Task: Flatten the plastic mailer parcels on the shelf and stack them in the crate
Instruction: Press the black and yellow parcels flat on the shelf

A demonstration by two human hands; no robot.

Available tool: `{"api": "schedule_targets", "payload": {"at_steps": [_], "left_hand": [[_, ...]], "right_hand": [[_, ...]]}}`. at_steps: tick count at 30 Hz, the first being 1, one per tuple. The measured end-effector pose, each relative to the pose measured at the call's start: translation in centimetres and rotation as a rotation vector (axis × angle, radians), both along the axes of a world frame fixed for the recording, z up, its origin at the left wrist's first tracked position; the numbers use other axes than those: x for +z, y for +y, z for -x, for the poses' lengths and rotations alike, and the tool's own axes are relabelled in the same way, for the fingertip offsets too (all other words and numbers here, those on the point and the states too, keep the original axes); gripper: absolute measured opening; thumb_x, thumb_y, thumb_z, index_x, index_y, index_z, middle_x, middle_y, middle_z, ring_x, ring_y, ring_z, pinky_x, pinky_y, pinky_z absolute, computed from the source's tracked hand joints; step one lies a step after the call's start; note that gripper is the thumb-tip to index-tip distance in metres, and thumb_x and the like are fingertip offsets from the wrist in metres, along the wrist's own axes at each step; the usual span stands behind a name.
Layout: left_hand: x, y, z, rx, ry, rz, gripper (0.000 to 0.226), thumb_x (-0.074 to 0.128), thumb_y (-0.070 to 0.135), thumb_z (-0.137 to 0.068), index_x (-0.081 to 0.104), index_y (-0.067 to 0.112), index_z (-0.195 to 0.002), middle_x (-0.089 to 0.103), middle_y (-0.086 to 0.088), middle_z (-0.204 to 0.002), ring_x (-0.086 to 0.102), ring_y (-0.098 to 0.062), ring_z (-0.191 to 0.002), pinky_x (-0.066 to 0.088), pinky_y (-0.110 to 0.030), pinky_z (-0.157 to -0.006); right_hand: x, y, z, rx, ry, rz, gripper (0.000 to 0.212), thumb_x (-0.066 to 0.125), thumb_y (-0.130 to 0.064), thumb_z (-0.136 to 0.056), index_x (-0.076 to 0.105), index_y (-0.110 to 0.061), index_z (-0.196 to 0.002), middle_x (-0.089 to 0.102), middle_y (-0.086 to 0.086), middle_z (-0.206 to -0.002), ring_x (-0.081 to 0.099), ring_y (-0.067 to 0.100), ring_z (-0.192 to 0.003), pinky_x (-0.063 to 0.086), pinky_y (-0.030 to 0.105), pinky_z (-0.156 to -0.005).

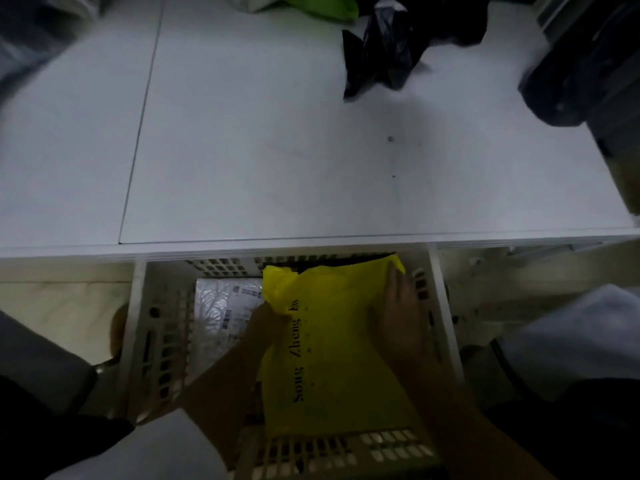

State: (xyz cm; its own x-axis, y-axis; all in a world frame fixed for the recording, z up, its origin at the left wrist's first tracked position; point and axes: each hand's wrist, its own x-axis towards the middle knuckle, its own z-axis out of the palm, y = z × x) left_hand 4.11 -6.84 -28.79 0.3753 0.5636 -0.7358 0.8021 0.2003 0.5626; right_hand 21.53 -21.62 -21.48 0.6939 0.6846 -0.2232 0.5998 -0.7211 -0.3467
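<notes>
A yellow plastic mailer [332, 355] with black lettering lies inside the white slotted crate [157, 344] below the shelf's front edge. My left hand [266, 322] grips its left edge. My right hand [398, 313] lies on its right side with the fingers stretched toward the far corner. Under the yellow mailer, at the crate's left, a silver-white mailer [221, 306] with a printed label shows. On the white shelf [277, 150] a crumpled black mailer [377, 53] sits at the back right, and a green one [325, 5] lies at the far edge.
A dark bag [581, 74] occupies the shelf's right end. A grey-white heap [31, 32] lies at the back left. The crate stands on the floor between my knees [571, 344], tight under the shelf edge.
</notes>
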Motion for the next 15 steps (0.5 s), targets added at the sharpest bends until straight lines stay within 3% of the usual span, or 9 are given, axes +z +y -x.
{"api": "schedule_targets", "payload": {"at_steps": [2, 4, 6, 8, 11, 13, 15], "left_hand": [[-0.5, -0.2, -0.1, 0.016, -0.034, 0.042, 0.049, 0.066, 0.013, -0.089, 0.048, 0.000, -0.132, 0.055, -0.020, -0.126, 0.054, -0.035, -0.117, 0.047, -0.040, -0.091], [-0.2, -0.6, -0.3, 0.035, 0.009, -0.033, 0.053, 0.073, 0.019, -0.084, 0.046, -0.001, -0.126, 0.054, -0.017, -0.117, 0.055, -0.032, -0.108, 0.050, -0.037, -0.079], [0.4, -0.9, 0.0, -0.204, 0.248, -0.448, 0.072, 0.084, 0.038, -0.067, 0.048, 0.000, -0.117, 0.055, -0.018, -0.108, 0.057, -0.034, -0.096, 0.047, -0.039, -0.072], [0.0, -1.7, 0.2, -0.527, 0.277, -0.837, 0.085, 0.084, 0.050, -0.055, 0.048, 0.002, -0.115, 0.058, -0.019, -0.104, 0.058, -0.035, -0.090, 0.046, -0.042, -0.075], [-1.8, -3.2, 0.8, -0.878, -0.004, -1.188, 0.083, 0.079, 0.054, -0.060, 0.045, 0.008, -0.120, 0.061, -0.018, -0.114, 0.048, -0.034, -0.108, 0.036, -0.050, -0.093], [-1.9, -4.1, 0.3, -0.964, -0.239, -1.348, 0.050, 0.061, 0.039, -0.077, 0.046, 0.010, -0.115, 0.069, -0.012, -0.109, 0.044, -0.030, -0.110, 0.031, -0.050, -0.097], [-2.0, -5.1, -0.6, -1.050, -0.444, -1.327, 0.030, 0.045, 0.026, -0.080, 0.047, 0.015, -0.107, 0.070, -0.007, -0.102, 0.046, -0.026, -0.105, 0.034, -0.045, -0.093]], "right_hand": [[-1.5, -0.3, 0.9, 0.294, -0.085, 0.094, 0.076, 0.069, -0.037, -0.077, 0.036, -0.011, -0.140, 0.045, 0.021, -0.136, 0.042, 0.040, -0.122, 0.047, 0.057, -0.093], [-4.1, -0.8, 1.8, 0.584, -0.112, 0.301, 0.094, 0.064, -0.070, -0.068, 0.034, -0.021, -0.142, 0.034, 0.017, -0.144, 0.031, 0.041, -0.129, 0.036, 0.063, -0.101], [-6.6, -1.7, 2.5, 0.688, -0.048, 0.472, 0.114, 0.051, -0.089, -0.055, 0.026, -0.029, -0.149, 0.022, 0.016, -0.154, 0.017, 0.044, -0.138, 0.015, 0.068, -0.105], [-8.1, -1.9, 3.1, 0.678, -0.001, 0.566, 0.126, 0.052, -0.093, -0.046, 0.019, -0.031, -0.151, 0.014, 0.013, -0.158, 0.012, 0.047, -0.140, 0.009, 0.071, -0.102], [-8.4, -1.8, 3.4, 0.613, 0.026, 0.556, 0.135, 0.058, -0.089, -0.043, 0.006, -0.030, -0.153, 0.007, 0.014, -0.159, 0.014, 0.049, -0.139, 0.006, 0.074, -0.102], [-8.5, -1.7, 3.1, 0.613, 0.041, 0.503, 0.130, 0.057, -0.086, -0.051, -0.001, -0.030, -0.153, -0.002, 0.013, -0.160, 0.011, 0.048, -0.140, 0.008, 0.075, -0.101], [-9.2, -2.0, 3.2, 0.626, 0.060, 0.476, 0.115, 0.046, -0.084, -0.063, -0.002, -0.031, -0.153, -0.005, 0.010, -0.161, 0.007, 0.046, -0.142, 0.014, 0.075, -0.099]]}}
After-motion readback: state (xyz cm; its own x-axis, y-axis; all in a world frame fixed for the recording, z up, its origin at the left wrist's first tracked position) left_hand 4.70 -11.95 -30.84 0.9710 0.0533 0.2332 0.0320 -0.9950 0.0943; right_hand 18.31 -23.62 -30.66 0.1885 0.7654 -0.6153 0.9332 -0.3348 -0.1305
